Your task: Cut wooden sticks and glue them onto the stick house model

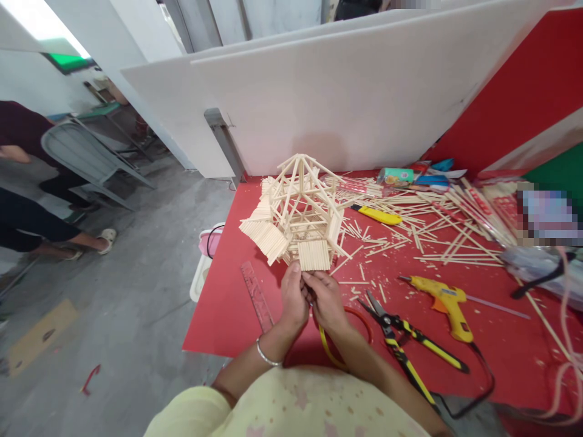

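A model built of thin wooden sticks [298,194] stands on the red tabletop, with a pointed open frame on top and slatted roof panels around it. A small flat panel of side-by-side sticks [314,255] is at its near side. My left hand [295,295] is closed at the panel's near left corner, thumb up against it. Beside it, my right hand [325,297] is closed too, its curled fingers at the panel's near edge. The fingertips are partly hidden. Another slatted panel [265,237] slopes out at the model's left.
Right of me lie pliers-like cutters [396,331], a yellow glue gun [449,301] with a cord, a yellow utility knife [378,214] and many loose sticks [428,221]. A clear ruler [256,295] is on the left. White boards [328,97] stand behind. Another person [27,212] is far left.
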Action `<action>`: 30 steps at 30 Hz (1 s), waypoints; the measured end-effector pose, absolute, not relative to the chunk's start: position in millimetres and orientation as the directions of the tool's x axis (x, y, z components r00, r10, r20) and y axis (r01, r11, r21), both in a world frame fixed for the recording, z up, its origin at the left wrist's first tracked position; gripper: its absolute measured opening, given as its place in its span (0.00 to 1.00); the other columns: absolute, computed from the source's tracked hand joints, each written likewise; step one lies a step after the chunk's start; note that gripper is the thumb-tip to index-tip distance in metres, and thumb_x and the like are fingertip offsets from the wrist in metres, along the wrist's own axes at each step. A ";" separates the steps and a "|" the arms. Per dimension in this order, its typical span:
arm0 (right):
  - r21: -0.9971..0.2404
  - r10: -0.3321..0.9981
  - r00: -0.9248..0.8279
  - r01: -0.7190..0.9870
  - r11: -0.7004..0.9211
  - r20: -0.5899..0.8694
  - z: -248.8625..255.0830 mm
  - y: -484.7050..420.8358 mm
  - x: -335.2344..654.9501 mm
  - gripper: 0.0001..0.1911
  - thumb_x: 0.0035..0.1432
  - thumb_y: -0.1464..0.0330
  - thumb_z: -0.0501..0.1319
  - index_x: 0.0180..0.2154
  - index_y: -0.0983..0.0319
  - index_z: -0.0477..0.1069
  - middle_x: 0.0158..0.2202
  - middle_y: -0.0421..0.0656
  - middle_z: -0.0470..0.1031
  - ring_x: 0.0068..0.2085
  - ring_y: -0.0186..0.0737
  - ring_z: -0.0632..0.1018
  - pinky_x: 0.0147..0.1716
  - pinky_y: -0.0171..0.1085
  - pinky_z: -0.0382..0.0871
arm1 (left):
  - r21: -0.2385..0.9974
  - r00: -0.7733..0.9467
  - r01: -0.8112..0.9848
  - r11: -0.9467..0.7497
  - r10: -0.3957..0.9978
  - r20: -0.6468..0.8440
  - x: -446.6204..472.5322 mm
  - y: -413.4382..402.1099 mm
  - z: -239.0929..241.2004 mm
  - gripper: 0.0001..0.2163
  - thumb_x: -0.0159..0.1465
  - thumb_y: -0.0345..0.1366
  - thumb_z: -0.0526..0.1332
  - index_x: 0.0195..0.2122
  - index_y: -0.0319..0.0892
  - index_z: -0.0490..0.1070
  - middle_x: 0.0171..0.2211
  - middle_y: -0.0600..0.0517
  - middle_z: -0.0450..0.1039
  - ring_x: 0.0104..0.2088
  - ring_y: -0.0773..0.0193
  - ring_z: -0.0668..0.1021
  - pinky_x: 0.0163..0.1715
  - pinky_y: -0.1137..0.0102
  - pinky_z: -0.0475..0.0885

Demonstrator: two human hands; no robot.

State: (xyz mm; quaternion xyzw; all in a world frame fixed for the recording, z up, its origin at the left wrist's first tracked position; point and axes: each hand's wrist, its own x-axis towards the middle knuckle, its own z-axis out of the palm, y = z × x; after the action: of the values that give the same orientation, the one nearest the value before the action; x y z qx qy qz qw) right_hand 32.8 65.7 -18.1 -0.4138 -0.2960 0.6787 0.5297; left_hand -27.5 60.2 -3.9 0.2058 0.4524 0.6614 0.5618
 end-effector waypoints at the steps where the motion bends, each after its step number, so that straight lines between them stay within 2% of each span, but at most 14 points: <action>1: -0.840 0.964 -0.096 -0.474 -0.264 -0.249 -17.7 65.6 32.8 0.15 0.52 0.59 0.69 0.23 0.61 0.74 0.20 0.37 0.72 0.22 0.30 0.67 0.22 0.31 0.56 | 0.828 -0.284 -0.559 0.042 0.928 -0.239 -27.5 60.2 -3.9 0.18 0.62 0.52 0.65 0.32 0.41 0.69 0.20 0.60 0.59 0.18 0.74 0.59 0.17 0.77 0.55; 30: -0.843 0.967 -0.121 -0.475 -0.254 -0.223 -19.9 63.8 34.5 0.13 0.54 0.59 0.69 0.25 0.61 0.75 0.22 0.37 0.72 0.23 0.31 0.68 0.24 0.31 0.58 | 0.810 -0.276 -0.583 0.059 0.924 -0.266 -26.7 60.3 -8.0 0.18 0.61 0.53 0.65 0.32 0.42 0.67 0.20 0.60 0.59 0.17 0.74 0.59 0.15 0.78 0.53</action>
State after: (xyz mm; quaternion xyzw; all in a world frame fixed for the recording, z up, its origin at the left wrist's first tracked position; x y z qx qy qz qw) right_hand 34.5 63.8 -19.9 -0.4010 -0.3070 0.6827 0.5280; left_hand -26.7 60.3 -8.0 0.1888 0.4507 0.6596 0.5711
